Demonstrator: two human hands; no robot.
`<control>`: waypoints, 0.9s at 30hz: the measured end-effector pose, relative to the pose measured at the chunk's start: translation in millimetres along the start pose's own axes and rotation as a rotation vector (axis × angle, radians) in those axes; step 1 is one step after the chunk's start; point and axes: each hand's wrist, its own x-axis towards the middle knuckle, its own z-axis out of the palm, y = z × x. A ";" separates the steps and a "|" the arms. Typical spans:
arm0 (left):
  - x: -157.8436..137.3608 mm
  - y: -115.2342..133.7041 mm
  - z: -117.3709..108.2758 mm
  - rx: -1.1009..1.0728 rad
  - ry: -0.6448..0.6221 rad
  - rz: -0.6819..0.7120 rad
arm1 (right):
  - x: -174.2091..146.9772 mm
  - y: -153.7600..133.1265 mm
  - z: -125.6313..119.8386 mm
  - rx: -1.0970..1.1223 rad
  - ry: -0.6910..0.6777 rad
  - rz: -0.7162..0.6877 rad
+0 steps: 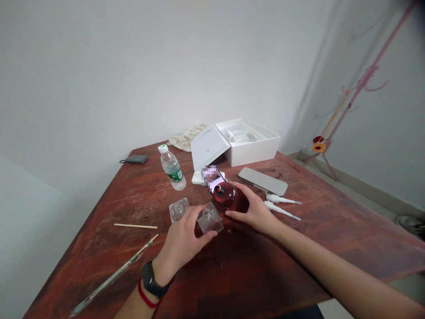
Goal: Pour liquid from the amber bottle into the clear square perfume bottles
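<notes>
My right hand [257,210] is wrapped round a dark red-brown bottle [234,198], which tilts with its uncapped mouth towards the left. My left hand [181,243] grips a clear square block [211,219] with a rounded hollow, between thumb and fingers, close to the table top. Just left of those fingers lies a second clear square block [178,209], partly covered by the hand. The bottle's mouth is behind and above the held block, apart from it. No liquid stream is visible between them.
A water bottle [173,170] stands behind the blocks. Further back are a white box [255,153] and a phone [215,180]. White pump heads [282,210] and a silver case [262,180] lie right. A wooden stick [136,226] and wrapped chopsticks [113,279] lie left.
</notes>
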 end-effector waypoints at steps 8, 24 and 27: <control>-0.1 1.9 -7.0 -0.073 0.079 0.067 | 1.2 5.6 -7.6 -0.244 0.046 -0.197; 1.0 1.7 -8.3 -0.026 0.010 0.024 | 0.4 5.0 -12.4 -0.440 -0.020 -0.335; 1.5 2.2 -7.9 -0.026 0.011 0.023 | 0.0 4.2 -13.2 -0.461 -0.020 -0.341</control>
